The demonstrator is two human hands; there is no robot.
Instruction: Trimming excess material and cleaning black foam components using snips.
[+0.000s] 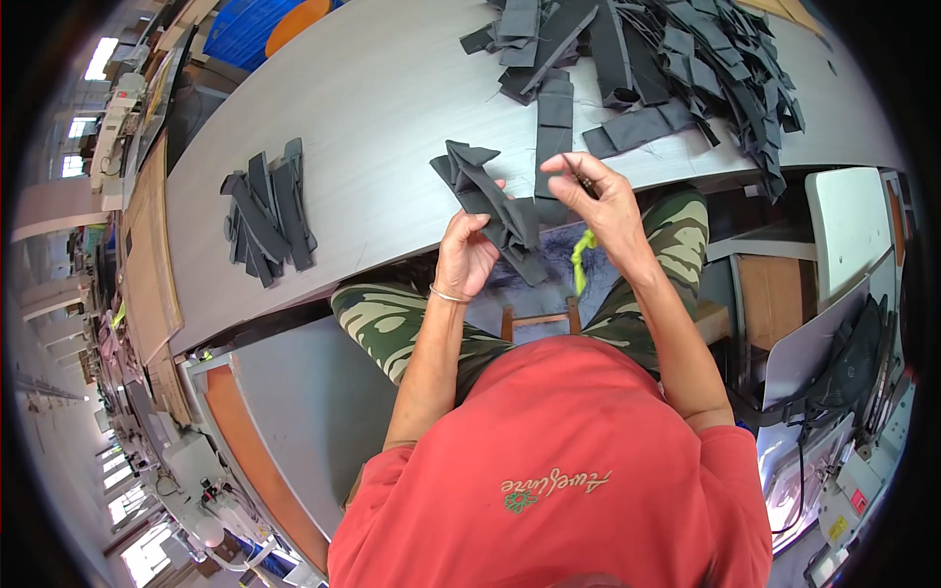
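Note:
My left hand [465, 259] is closed on a folded dark grey fabric strip [502, 218], held up over the table's near edge with its ends sticking out. Just right of it, my right hand [610, 210] is raised with thumb and forefinger curled close together. A small dark tool [588, 186] shows partly within those fingers; its kind is mostly hidden. Below that hand hangs a knotted yellow-green cord [580, 263]. Behind my hands, one flat grey strip [555, 122] lies lengthwise toward me, running from the big pile [686, 69] of similar strips.
On the left of the pale grey table [372, 127] lies a smaller bundle of grey strips [267, 214]. A blue crate [245, 31] and an orange round thing [296, 25] stand beyond the far left edge. At right are a cardboard box [771, 299] and a black bag [849, 365].

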